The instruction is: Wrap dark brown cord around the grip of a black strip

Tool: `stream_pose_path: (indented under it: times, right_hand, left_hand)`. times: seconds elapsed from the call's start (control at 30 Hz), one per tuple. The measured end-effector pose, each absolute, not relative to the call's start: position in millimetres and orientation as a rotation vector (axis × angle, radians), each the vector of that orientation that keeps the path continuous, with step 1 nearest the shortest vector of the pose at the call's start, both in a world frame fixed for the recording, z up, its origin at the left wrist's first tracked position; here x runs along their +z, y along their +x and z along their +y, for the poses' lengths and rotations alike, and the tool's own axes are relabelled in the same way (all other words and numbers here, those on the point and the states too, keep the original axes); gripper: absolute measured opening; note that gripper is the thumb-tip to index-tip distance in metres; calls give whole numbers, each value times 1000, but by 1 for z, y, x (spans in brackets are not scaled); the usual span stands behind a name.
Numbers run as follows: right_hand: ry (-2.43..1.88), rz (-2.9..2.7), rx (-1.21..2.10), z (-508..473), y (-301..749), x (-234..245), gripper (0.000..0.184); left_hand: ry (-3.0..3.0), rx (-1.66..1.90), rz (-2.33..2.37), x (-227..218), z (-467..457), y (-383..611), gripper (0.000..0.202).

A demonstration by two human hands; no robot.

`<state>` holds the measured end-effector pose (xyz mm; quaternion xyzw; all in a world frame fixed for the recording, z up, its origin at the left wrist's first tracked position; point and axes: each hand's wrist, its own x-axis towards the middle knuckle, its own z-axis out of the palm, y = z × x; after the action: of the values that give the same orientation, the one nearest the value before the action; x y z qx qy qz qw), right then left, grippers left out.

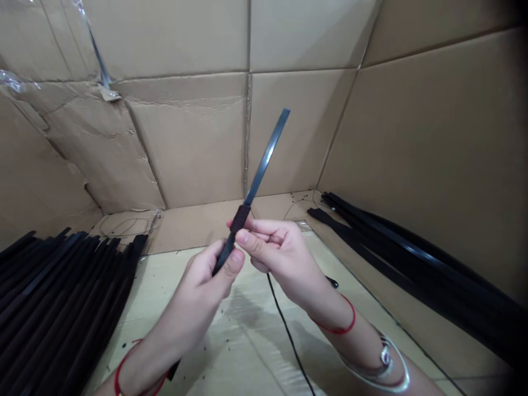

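A narrow, glossy dark flat strip [269, 148] slants upward in front of me, its upper end bending slightly to the right. Dark brown cord [240, 218] is wound in close turns around its middle. Below these turns, my left hand [208, 278] is closed around the strip, thumb on top. My right hand [278, 247] pinches at the wound cord with thumb and forefinger, its other fingers curled. A loose length of dark cord [284, 319] hangs from beneath my right hand toward the bottom edge. The strip's lower part is mostly hidden by my left hand and forearm.
Many dark strips [61, 297] lie side by side at the left. More long black strips [396, 247] rest along the right. Tall cardboard walls [185, 143] enclose a pale work surface [165, 291] dotted with small dark bits. A small black object [332, 282] lies behind my right wrist.
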<state>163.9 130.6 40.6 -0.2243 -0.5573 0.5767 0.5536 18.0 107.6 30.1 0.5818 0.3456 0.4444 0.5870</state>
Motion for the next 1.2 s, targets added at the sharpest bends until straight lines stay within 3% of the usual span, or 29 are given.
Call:
stream_pose_path:
  times: [0.17,0.37,0.7,0.8,0.97,1.07,1.2]
  right_hand:
    - [-446,-1346,1401,129,168,42,13]
    - [-448,-1550,1224,124,173,44,21]
    - [-674,-1349,1083,116,161,52,21]
    - [-593,-1326,1183,122,162,47,17]
    - [-415,-1439,1445,124,168,39,34]
    - [-479,-1396,1396,120,169,40,37]
    - [-686,-1279,1249,119,164,44,49]
  left_hand:
    - [1131,836,469,31,106,11,44]
    - [825,550,-84,22,109,7,46]
    - [877,848,159,27,103,13,42]
    - [861,760,81,24,105,10,44]
    - [658,396,-211,16,109,5,53]
    - [855,449,67,16,109,11,60]
    - [1160,1080,723,22,107,20,42]
